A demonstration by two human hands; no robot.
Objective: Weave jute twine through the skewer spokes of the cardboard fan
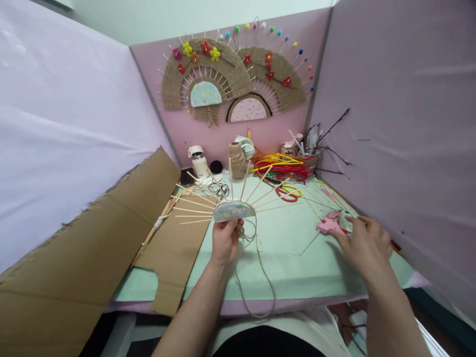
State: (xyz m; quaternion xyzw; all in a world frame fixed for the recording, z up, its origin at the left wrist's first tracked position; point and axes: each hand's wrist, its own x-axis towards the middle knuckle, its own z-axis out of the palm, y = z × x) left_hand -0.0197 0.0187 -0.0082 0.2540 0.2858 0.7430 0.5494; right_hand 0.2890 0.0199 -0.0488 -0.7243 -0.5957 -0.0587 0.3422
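Observation:
My left hand (224,241) is closed around the base of a half-round patterned card fan (234,210) with several thin wooden skewers fanning out of its top. A length of jute twine (260,270) hangs from the fan's base and loops over the table's front edge. My right hand (366,246) reaches to the right, fingers stretched out over a pink glue gun (330,224) lying on the table; its fingertips touch the tool or hover just above it.
Brown cardboard sheets (111,233) lean at the left with a bundle of skewers (156,228). At the back stand a twine spool (236,159), a white bottle (198,161), a heap of coloured pipe cleaners (282,171) and twigs (327,144). Finished fans (208,74) hang on the pink wall.

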